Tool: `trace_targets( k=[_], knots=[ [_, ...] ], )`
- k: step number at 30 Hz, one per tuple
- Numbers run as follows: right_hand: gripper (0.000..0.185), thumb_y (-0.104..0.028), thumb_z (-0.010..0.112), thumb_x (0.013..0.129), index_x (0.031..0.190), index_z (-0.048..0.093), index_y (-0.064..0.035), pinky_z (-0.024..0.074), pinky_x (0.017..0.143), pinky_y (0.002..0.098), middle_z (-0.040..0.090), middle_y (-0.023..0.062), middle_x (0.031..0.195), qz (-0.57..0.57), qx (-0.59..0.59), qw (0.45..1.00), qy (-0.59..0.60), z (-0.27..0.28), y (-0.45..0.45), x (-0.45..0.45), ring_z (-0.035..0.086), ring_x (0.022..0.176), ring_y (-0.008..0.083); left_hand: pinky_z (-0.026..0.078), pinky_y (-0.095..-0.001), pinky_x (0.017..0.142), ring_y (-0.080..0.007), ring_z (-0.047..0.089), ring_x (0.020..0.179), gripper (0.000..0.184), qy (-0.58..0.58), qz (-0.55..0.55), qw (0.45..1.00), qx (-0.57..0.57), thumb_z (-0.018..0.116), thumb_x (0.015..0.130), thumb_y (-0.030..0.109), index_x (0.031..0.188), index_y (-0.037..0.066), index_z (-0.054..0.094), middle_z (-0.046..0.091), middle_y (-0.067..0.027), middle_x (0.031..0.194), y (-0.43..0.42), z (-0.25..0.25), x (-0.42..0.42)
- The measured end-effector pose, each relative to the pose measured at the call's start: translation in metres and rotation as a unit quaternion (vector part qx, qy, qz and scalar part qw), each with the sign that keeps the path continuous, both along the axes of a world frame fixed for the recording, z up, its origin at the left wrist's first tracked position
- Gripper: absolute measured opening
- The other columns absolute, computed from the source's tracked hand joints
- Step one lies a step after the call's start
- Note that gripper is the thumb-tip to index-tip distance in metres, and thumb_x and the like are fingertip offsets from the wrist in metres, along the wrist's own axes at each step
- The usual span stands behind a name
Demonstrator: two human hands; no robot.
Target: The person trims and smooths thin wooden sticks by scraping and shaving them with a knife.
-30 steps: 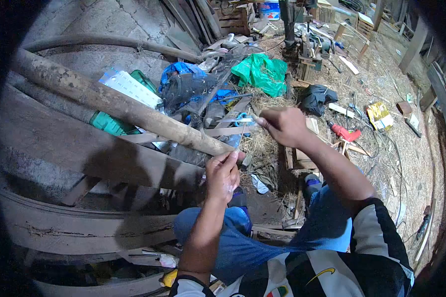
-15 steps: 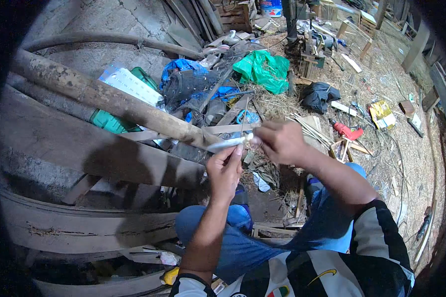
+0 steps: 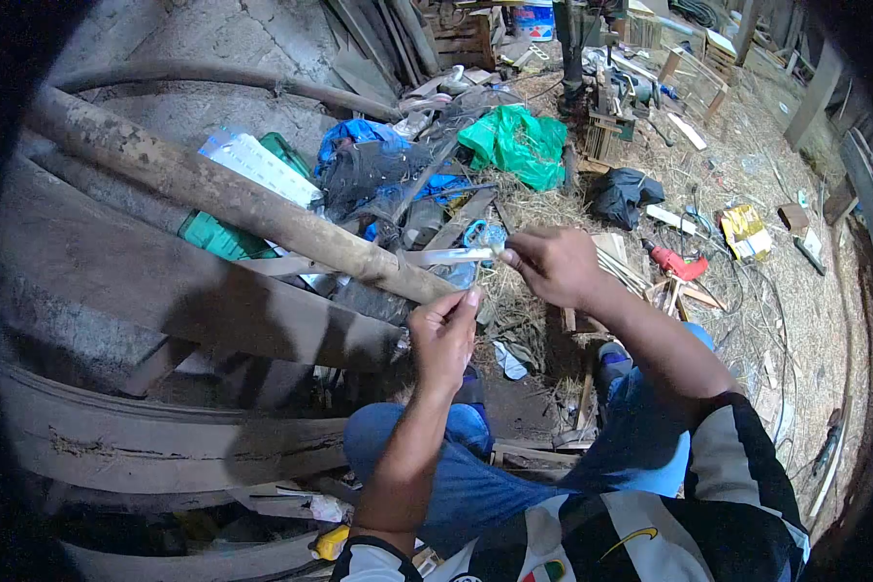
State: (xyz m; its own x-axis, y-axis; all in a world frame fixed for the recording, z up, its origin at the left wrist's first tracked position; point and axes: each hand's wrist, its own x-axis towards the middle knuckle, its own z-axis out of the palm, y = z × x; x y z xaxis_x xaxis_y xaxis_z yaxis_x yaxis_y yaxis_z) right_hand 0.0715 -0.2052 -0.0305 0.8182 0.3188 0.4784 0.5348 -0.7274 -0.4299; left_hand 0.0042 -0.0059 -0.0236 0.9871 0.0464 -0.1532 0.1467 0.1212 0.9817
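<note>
My left hand (image 3: 441,335) is closed, with thumb and index finger pinching a thin stick (image 3: 475,276) that stands roughly upright. To its upper right, my right hand (image 3: 556,264) is wrapped round the handle end of a knife (image 3: 451,256). The pale blade points left, just above my left fingertips and beside the upper part of the stick. Behind the left fingertips lies the end of a long round pole (image 3: 262,213).
Wide wooden beams (image 3: 145,436) run along the left. Beyond the hands are a green plastic bag (image 3: 519,145) and a black bag (image 3: 623,194). A red power drill (image 3: 676,262) and a yellow packet (image 3: 744,231) lie on the straw-covered ground at right.
The blade swung down to the left fingertips half a second ago and is now higher, pointing left. My right hand has moved slightly up from there; my left hand stays nearly in place.
</note>
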Motion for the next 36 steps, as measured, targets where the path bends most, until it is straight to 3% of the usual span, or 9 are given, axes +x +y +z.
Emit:
trace_targets(
  k=[5, 9, 15, 18, 19, 24, 28, 36],
  knots=[
    [0.026, -0.036, 0.059, 0.095, 0.094, 0.069, -0.0123, 0.0515, 0.062, 0.0459, 0.067, 0.0115, 0.081, -0.045, -0.044, 0.997, 0.040, -0.006, -0.021, 0.028, 0.066, 0.076, 0.0349, 0.024, -0.0201, 0.037, -0.0004, 0.035, 0.042, 0.019, 0.015, 0.000, 1.000, -0.023, 0.067, 0.095, 0.016, 0.100, -0.001, 0.072, 0.047, 0.0073, 0.057, 0.001, 0.000, -0.002],
    [0.037, -0.044, 0.054, 0.097, 0.088, 0.067, -0.0115, 0.0516, 0.062, 0.0501, 0.067, 0.0128, 0.079, -0.025, -0.006, 0.999, 0.019, -0.004, -0.012, 0.020, 0.067, 0.075, 0.0357, 0.023, -0.0192, 0.036, 0.0001, 0.034, 0.043, 0.020, 0.013, -0.004, 1.000, -0.025, 0.069, 0.094, 0.016, 0.101, -0.003, 0.071, 0.046, 0.0076, 0.057, 0.005, -0.001, -0.002],
    [0.043, -0.050, 0.049, 0.099, 0.095, 0.070, -0.0131, 0.0503, 0.064, 0.0512, 0.067, 0.0177, 0.078, -0.163, -0.003, 0.979, 0.127, -0.005, -0.046, 0.054, 0.066, 0.076, 0.0399, 0.025, -0.0193, 0.036, -0.0009, 0.037, 0.042, 0.021, -0.039, 0.028, 0.999, 0.004, 0.070, 0.093, 0.016, 0.102, -0.003, 0.072, 0.053, 0.0041, 0.059, 0.007, -0.008, 0.001],
    [0.038, -0.046, 0.052, 0.099, 0.096, 0.070, -0.0119, 0.0503, 0.062, 0.0494, 0.067, 0.0163, 0.075, -0.118, 0.105, 0.984, 0.078, 0.010, -0.019, 0.019, 0.066, 0.073, 0.0394, 0.026, -0.0197, 0.036, -0.0019, 0.039, 0.041, 0.020, -0.004, 0.022, 1.000, -0.003, 0.070, 0.093, 0.016, 0.102, -0.002, 0.072, 0.057, 0.0008, 0.062, 0.008, 0.001, 0.002],
    [0.034, -0.041, 0.056, 0.097, 0.092, 0.070, -0.0101, 0.0501, 0.059, 0.0479, 0.067, 0.0154, 0.074, -0.078, 0.108, 0.991, 0.009, 0.002, -0.011, 0.012, 0.066, 0.070, 0.0381, 0.026, -0.0197, 0.036, -0.0019, 0.039, 0.041, 0.020, -0.002, 0.023, 1.000, -0.003, 0.070, 0.093, 0.016, 0.102, -0.002, 0.072, 0.057, 0.0008, 0.062, 0.007, 0.002, 0.001],
    [0.022, -0.031, 0.064, 0.092, 0.091, 0.069, -0.0093, 0.0488, 0.055, 0.0422, 0.064, 0.0106, 0.076, 0.046, 0.007, 0.999, -0.009, 0.007, 0.014, -0.026, 0.065, 0.068, 0.0314, 0.029, -0.0198, 0.039, -0.0020, 0.043, 0.044, 0.019, -0.017, 0.027, 0.999, 0.001, 0.070, 0.095, 0.017, 0.099, -0.001, 0.072, 0.059, 0.0009, 0.063, 0.003, 0.006, 0.001],
    [0.021, -0.030, 0.065, 0.091, 0.092, 0.068, -0.0096, 0.0485, 0.054, 0.0429, 0.063, 0.0093, 0.077, 0.053, 0.011, 0.998, -0.031, 0.006, 0.012, -0.021, 0.065, 0.066, 0.0306, 0.033, -0.0199, 0.043, -0.0027, 0.048, 0.050, 0.018, -0.041, 0.033, 0.997, 0.053, 0.069, 0.094, 0.014, 0.100, -0.002, 0.073, 0.060, 0.0015, 0.065, 0.002, -0.002, 0.001],
    [0.025, -0.036, 0.061, 0.093, 0.087, 0.067, -0.0127, 0.0507, 0.056, 0.0460, 0.065, 0.0087, 0.075, 0.005, -0.004, 1.000, -0.018, 0.007, 0.000, -0.006, 0.066, 0.067, 0.0334, 0.033, -0.0203, 0.045, -0.0023, 0.047, 0.050, 0.018, -0.035, 0.030, 0.998, 0.050, 0.070, 0.094, 0.014, 0.100, -0.002, 0.074, 0.057, 0.0036, 0.061, -0.001, 0.001, 0.000]
  ],
)
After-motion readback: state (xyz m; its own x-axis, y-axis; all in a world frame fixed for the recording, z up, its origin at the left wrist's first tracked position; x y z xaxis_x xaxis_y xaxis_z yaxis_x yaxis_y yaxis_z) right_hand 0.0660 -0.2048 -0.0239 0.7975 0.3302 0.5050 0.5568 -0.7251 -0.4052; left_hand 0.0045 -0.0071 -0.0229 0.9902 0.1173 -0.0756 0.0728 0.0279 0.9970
